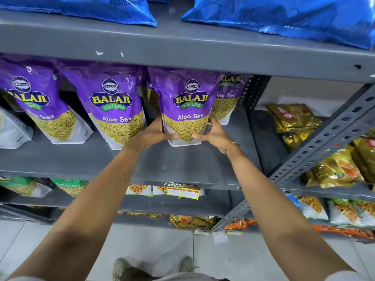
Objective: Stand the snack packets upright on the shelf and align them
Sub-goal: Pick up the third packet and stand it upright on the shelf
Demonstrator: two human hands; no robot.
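Both hands are clamped on one purple Aloo Sev packet (185,106), low down near its base. The left hand (155,132) wraps the packet's left edge, its thumb across the lower front; the right hand (211,134) presses the right edge, thumb pointing inward toward the other (a thin bracelet (231,146) sits on that wrist). So the grip is closed on the packet from both sides, and the packet stands upright with its white bottom edge touching the grey shelf (182,159).

Just behind it and to its right, a second Aloo Sev packet (228,98) stands partly hidden, and a sliver of another shows behind its left edge. Further left on the same shelf, a middle Aloo Sev packet (116,110) leans with its top tipped to the left, and a leftmost Aloo Sev packet (38,104) leans the same way; the three front packets are spaced apart, not touching.

On the shelf above lie blue crisp packets (284,19), flat and hanging over the front edge. Right of the slotted metal upright (316,151), golden snack packets (294,120) are piled loosely on the neighbouring rack. A yellow and white price label (183,191) hangs on the shelf's front lip, with green-topped packets (69,186) on the level beneath. Down on the tiled floor (158,240), the person's shoes (121,266) show between the forearms.
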